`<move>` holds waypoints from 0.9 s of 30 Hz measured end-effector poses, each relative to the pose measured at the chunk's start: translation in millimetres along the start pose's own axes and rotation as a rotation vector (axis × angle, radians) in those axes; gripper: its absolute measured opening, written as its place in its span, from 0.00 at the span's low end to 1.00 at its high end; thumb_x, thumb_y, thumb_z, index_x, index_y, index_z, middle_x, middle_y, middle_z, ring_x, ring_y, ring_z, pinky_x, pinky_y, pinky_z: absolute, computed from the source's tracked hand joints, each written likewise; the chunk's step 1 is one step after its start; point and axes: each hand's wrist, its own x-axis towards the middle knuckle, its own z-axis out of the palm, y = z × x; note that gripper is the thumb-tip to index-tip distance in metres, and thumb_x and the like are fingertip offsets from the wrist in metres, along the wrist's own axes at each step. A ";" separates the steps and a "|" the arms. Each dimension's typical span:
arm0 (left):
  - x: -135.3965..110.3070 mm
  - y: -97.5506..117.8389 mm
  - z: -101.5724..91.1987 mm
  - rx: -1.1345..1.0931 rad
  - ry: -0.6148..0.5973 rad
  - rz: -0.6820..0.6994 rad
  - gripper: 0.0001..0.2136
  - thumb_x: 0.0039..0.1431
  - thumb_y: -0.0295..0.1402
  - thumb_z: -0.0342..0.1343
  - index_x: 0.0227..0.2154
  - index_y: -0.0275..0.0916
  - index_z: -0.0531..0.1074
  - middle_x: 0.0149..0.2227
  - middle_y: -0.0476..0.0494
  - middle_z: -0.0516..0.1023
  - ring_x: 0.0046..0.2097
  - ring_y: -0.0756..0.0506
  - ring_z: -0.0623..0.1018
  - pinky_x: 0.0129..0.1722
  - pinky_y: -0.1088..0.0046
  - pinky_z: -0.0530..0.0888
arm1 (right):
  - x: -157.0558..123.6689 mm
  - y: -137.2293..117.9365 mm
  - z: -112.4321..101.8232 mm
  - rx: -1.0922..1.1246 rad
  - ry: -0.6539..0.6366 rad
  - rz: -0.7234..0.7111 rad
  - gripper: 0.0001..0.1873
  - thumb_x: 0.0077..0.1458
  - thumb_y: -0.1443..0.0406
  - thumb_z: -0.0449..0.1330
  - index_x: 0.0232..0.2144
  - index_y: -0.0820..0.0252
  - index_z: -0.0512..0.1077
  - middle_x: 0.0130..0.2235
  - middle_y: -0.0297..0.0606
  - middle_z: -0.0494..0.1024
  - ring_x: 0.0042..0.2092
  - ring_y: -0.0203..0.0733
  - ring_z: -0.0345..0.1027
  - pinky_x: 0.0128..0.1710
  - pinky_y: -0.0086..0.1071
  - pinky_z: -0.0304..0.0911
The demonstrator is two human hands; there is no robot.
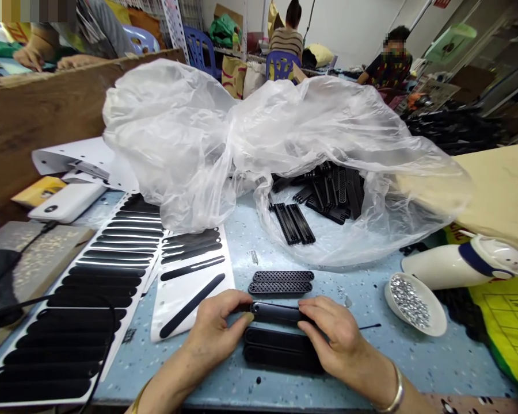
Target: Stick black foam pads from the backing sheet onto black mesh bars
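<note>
Between my hands lies a slim black plastic bar [277, 313] with rounded ends. My left hand [220, 325] pinches its left end between thumb and fingers, and my right hand [334, 330] grips the right end. Just beyond it, two black bars [280, 282] sit side by side with their lattice faces up. Nearer to me are two smooth-faced black bars [280, 348], partly covered by my right hand. Left of my left hand, a white backing sheet [219, 253] carries black adhesive strips [193, 306], one lying slanted.
A large clear plastic bag [293, 126] spreads over the table's back, with loose black bars [328, 192] at its mouth. A longer strip sheet [64, 322] lies left. At right are a bowl of small silvery pieces [408, 302] and a white bottle [435, 267]. Other people sit beyond.
</note>
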 end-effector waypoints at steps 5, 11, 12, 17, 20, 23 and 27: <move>-1.1 -3.7 1.4 -0.006 0.009 0.025 0.07 0.55 0.27 0.55 0.35 0.39 0.77 0.32 0.48 0.81 0.34 0.46 0.79 0.36 0.70 0.74 | 1.9 -0.2 2.2 -0.014 -0.006 -0.019 0.12 0.58 0.75 0.55 0.43 0.64 0.74 0.39 0.47 0.78 0.40 0.48 0.72 0.41 0.46 0.72; -0.9 -5.2 1.5 -0.019 0.002 0.050 0.07 0.55 0.27 0.55 0.35 0.39 0.76 0.32 0.48 0.80 0.35 0.46 0.79 0.36 0.70 0.74 | 3.4 -1.5 5.8 0.023 0.019 -0.039 0.12 0.57 0.77 0.55 0.41 0.64 0.73 0.37 0.46 0.77 0.38 0.48 0.71 0.36 0.43 0.70; -1.0 -5.3 1.5 -0.017 0.006 0.051 0.07 0.55 0.27 0.55 0.35 0.39 0.76 0.32 0.48 0.81 0.35 0.46 0.79 0.36 0.70 0.74 | 3.6 -1.9 6.4 0.022 0.024 -0.041 0.12 0.57 0.77 0.55 0.41 0.64 0.73 0.36 0.45 0.77 0.37 0.47 0.70 0.36 0.42 0.70; -1.4 -6.2 1.3 -0.012 0.022 0.062 0.07 0.55 0.26 0.56 0.35 0.39 0.76 0.32 0.49 0.81 0.34 0.47 0.79 0.36 0.70 0.74 | 3.3 -2.9 9.4 -0.006 0.047 -0.046 0.11 0.57 0.77 0.55 0.40 0.65 0.73 0.35 0.45 0.76 0.37 0.48 0.70 0.36 0.43 0.69; -1.3 -7.2 1.8 -0.010 0.025 0.062 0.07 0.55 0.27 0.56 0.35 0.39 0.76 0.32 0.48 0.81 0.34 0.47 0.79 0.36 0.69 0.75 | 2.2 -2.2 10.8 -0.014 0.066 -0.054 0.10 0.57 0.77 0.55 0.40 0.65 0.73 0.36 0.45 0.77 0.37 0.48 0.70 0.36 0.43 0.68; -1.3 -8.5 2.7 -0.011 0.020 0.061 0.07 0.55 0.27 0.56 0.36 0.40 0.76 0.32 0.48 0.80 0.34 0.46 0.79 0.36 0.69 0.75 | 1.0 -1.1 11.1 -0.010 0.074 -0.051 0.11 0.58 0.77 0.55 0.40 0.65 0.73 0.36 0.45 0.77 0.37 0.47 0.70 0.35 0.43 0.68; -1.2 -9.3 3.0 -0.004 0.011 0.062 0.07 0.55 0.27 0.56 0.35 0.40 0.76 0.32 0.48 0.80 0.34 0.47 0.79 0.36 0.69 0.75 | -0.1 -0.5 10.1 -0.006 0.066 -0.045 0.11 0.58 0.77 0.55 0.41 0.65 0.73 0.37 0.45 0.77 0.37 0.48 0.70 0.35 0.43 0.68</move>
